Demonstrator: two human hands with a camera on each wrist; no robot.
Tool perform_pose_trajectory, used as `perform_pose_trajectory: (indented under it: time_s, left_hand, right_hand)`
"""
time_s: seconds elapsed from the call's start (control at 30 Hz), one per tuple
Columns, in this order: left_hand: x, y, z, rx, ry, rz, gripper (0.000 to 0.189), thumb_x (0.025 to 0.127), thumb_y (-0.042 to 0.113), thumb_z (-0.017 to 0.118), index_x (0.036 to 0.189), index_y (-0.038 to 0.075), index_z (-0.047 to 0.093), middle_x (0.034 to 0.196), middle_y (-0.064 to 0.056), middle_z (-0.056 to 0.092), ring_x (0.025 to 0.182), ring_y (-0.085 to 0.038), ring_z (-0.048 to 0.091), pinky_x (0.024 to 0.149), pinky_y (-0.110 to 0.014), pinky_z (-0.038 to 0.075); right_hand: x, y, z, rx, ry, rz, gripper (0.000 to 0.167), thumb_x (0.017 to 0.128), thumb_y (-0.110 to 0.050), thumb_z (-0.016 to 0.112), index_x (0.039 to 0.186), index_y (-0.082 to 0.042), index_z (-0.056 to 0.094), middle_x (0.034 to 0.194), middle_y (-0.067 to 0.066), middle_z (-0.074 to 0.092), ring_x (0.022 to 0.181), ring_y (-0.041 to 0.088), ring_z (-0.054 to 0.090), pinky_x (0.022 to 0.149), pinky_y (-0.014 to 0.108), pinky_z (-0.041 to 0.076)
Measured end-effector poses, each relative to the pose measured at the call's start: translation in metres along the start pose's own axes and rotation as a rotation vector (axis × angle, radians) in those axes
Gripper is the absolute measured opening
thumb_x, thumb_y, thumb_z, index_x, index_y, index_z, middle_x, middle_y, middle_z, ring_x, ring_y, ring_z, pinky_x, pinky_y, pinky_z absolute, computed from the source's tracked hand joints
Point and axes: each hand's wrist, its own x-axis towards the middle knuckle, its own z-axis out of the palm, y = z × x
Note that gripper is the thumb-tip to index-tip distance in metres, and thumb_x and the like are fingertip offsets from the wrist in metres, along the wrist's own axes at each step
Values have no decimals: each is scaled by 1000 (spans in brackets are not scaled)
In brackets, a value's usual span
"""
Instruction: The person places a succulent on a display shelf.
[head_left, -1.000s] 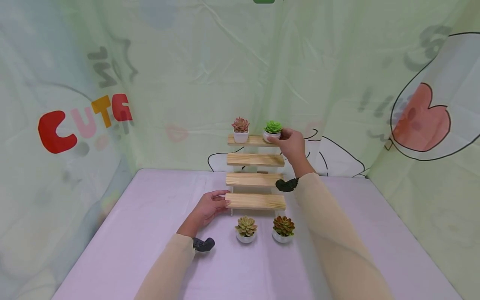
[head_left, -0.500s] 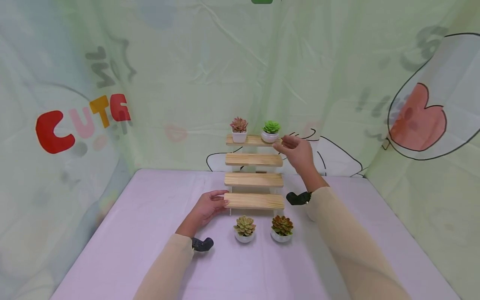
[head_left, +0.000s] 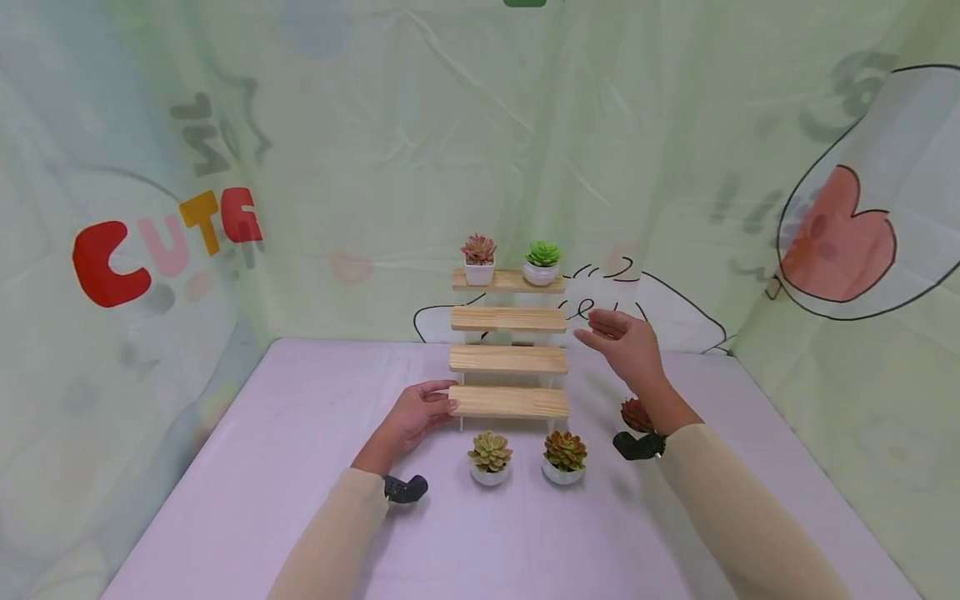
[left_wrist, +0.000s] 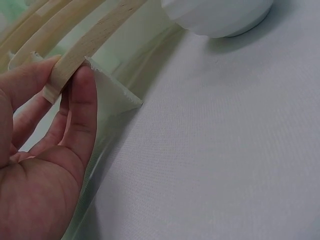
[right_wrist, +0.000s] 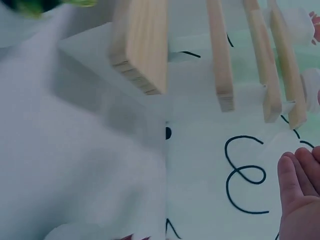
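On the tabletop (head_left: pixel 315 400), we are gripping the wooden stand (head_left: pixel 508 360), seemingly stiff and light, by its lowest board's (head_left: pixel 510 402) left end, pinched in the fingers of our left hand (head_left: pixel 414 417). Our right hand (head_left: pixel 628 346) is hovering off its right side, fingers loosely extended, holding nothing. Nearer us, the pale succulent (head_left: pixel 491 452) and brown-red succulent (head_left: pixel 566 451) are sitting, probably light, best held around their smooth white bowls (head_left: pixel 562 476).

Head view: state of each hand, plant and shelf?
Left hand: pinching lowest board
Right hand: open, holding nothing
Tiered wooden shelf: standing
Pink succulent: upright, top board left
Bright green succulent: upright, top board right
Pale green succulent: upright on table, left
Brownish succulent: upright on table, right
Dark red succulent: partly hidden, tilt unclear
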Motion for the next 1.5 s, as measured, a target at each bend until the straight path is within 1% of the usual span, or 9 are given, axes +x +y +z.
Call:
perform_pose_trajectory:
  time_s: [0.3, 0.43, 0.63, 0.73, 0.93, 1.03, 1.17, 1.33, 1.5]
  left_hand:
    - [-2, 2, 0, 11, 15, -12, 49, 94, -5, 67, 142, -5, 56, 123, -23, 69, 99, -20, 71, 88, -34, 63]
    - [-1, 2, 0, 12, 16, -28, 49, 94, -5, 67, 142, -3, 56, 123, -22, 70, 100, -21, 71, 89, -34, 63]
    - [-2, 3, 2, 15, 15, -26, 50, 94, -5, 67, 142, -3, 56, 126, -24, 68, 102, -21, 71, 89, -35, 63]
    - [-2, 3, 2, 16, 14, -16, 49, 94, -5, 67, 142, -4, 55, 127, -26, 68, 101, -21, 71, 88, -35, 64]
    - [-2, 3, 2, 14, 18, -21, 49, 95, -5, 66, 143, -3, 55, 129, -26, 67, 100, -21, 71, 88, -35, 64]
    - [-2, 2, 2, 14, 21, -28, 49, 95, -4, 66, 143, -2, 56, 129, -25, 67, 101, -21, 71, 89, -35, 63]
    - [-1, 1, 2, 8, 20, -30, 49, 95, -4, 66, 142, -2, 56, 128, -24, 68, 100, -20, 71, 88, -33, 63]
    - [-2, 1, 2, 12, 13, -22, 49, 95, -5, 66, 142, -3, 56, 128, -25, 67, 101, -21, 71, 87, -34, 64]
    - [-1, 1, 3, 8, 14, -25, 49, 95, -4, 67, 142, -3, 56, 127, -25, 68, 100, -21, 71, 87, -34, 64]
  right_hand:
    - [-35, 25, -15, -129, 1, 2, 69, 91, -51, 74, 143, -9, 59, 146, 18, 59, 133, 38, 58, 108, 52, 51]
    - [-49, 39, -20, -226, 23, -2, 70, 90, -54, 73, 142, -8, 59, 144, 20, 60, 134, 41, 57, 108, 55, 50]
    - [-68, 57, -23, -331, 60, 18, 76, 88, -56, 76, 143, -7, 59, 149, 24, 54, 140, 46, 47, 110, 64, 45]
    - [-76, 66, -24, -325, 69, 36, 79, 86, -58, 77, 144, -8, 58, 151, 24, 52, 141, 46, 44, 111, 64, 44]
    - [-87, 80, -28, -284, 88, 59, 80, 85, -55, 79, 146, -8, 56, 151, 22, 52, 137, 47, 47, 105, 61, 51]
    - [-90, 83, -29, -272, 61, 86, 86, 85, -56, 79, 149, -8, 51, 153, 22, 50, 138, 49, 47, 105, 61, 51]
    - [-94, 89, -29, -246, 9, 155, 95, 83, -59, 79, 154, -6, 43, 155, 23, 48, 138, 46, 46, 106, 59, 51]
    - [-96, 97, -27, -176, -13, 215, 98, 85, -47, 82, 159, -6, 33, 157, 23, 44, 140, 42, 43, 110, 58, 46]
    - [-96, 103, -27, -128, -13, 238, 104, 85, -41, 84, 162, -5, 25, 158, 25, 41, 144, 43, 41, 116, 59, 41]
